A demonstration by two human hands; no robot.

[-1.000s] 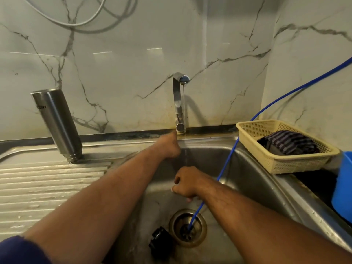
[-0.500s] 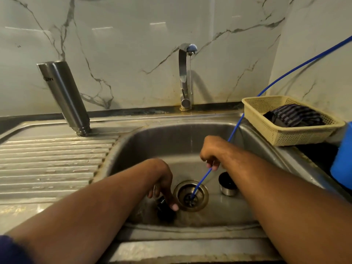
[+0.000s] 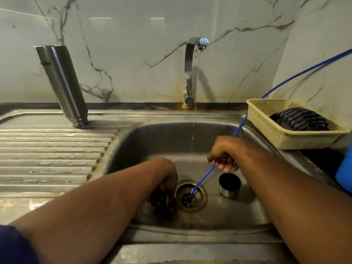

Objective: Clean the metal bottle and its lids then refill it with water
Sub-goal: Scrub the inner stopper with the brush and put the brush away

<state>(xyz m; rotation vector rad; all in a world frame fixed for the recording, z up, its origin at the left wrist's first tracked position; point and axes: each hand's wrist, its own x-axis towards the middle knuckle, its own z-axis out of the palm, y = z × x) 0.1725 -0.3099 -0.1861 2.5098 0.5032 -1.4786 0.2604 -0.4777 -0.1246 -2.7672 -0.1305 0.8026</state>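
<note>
The metal bottle (image 3: pixel 62 82) stands upside down on the drainboard, leaning against the marble wall. Down in the sink (image 3: pixel 144 141), my left hand (image 3: pixel 165 183) curls its fingers round a black lid (image 3: pixel 162 205) just left of the drain (image 3: pixel 191 196). A metal cup lid (image 3: pixel 229 184) with a dark inside sits open end up, right of the drain. My right hand (image 3: pixel 222 155) hovers just above that cup lid with fingers loosely curled, holding nothing, in front of a blue tube (image 3: pixel 202 180). A thin stream of water falls from the tap (image 3: pixel 190 73).
The blue tube runs from the right wall down into the drain. A cream plastic basket (image 3: pixel 282 134) holding a striped cloth (image 3: pixel 299 119) sits on the sink's right rim. A blue container (image 3: pixel 344 174) is at the right edge. The ribbed drainboard (image 3: pixel 47 155) lies left.
My left hand came off the tap's base and went down to the black lid by the drain. My right hand shifted right, uncovering the metal cup lid.
</note>
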